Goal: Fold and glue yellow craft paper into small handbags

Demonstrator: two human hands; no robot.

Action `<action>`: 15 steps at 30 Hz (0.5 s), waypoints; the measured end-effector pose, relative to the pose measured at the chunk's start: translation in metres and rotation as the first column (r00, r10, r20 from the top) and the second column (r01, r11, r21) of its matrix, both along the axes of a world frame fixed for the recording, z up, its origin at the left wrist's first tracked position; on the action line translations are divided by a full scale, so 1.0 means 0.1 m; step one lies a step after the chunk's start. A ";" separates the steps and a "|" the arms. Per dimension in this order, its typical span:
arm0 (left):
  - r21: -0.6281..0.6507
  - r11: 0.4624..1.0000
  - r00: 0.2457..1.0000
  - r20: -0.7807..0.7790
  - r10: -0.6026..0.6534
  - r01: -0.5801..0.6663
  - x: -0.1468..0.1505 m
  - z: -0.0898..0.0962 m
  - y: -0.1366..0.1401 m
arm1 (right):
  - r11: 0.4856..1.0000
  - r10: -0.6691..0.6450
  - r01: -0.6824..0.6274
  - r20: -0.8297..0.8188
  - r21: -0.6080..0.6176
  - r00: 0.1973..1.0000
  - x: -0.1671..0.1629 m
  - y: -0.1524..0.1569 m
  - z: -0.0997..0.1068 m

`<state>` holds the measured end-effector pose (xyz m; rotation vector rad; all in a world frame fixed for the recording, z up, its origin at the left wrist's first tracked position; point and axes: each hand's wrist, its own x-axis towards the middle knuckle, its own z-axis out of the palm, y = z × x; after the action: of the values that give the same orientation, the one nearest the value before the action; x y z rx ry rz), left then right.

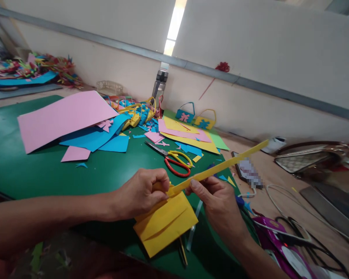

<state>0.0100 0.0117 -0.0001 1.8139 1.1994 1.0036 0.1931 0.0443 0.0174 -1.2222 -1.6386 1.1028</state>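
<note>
My left hand (142, 193) is closed, thumb and finger pinching the near end of a long yellow paper strip (235, 161). My right hand (218, 205) grips the same strip farther along, between thumb and fingers, and the strip's free end points up to the right. Below both hands is a folded yellow paper piece (170, 224) with a slit-like crease; whether the left fingers also hold its top edge is hidden. Scissors (178, 173) with one red and one yellow handle lie just beyond the hands, their blades apart. A clear stick (191, 234) lies beside the folded piece.
Pink sheets (66, 118) and blue sheets (113, 143) lie on the green mat (113, 170). Small paper bags (205, 121) lean against the wall near a bottle (159, 87). At right are a phone (247, 170), cables, a handbag (296, 161) and a purple device (275, 236).
</note>
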 end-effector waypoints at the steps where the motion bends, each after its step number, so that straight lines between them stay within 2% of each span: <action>1: 0.000 1.000 1.000 0.002 0.001 -0.001 0.00 0.00 0.00 | 1.000 -0.002 0.002 0.004 0.002 1.000 -0.01 -0.01 0.00; 15: 0.084 0.996 1.000 0.009 0.004 -0.004 0.01 -0.02 -0.02 | 0.997 -0.053 0.051 0.034 0.052 0.998 -0.05 -0.08 0.02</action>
<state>0.0108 0.0094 -0.0021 1.8704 1.1717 1.0776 0.1880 0.0363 0.0193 -1.2511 -1.6428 1.0071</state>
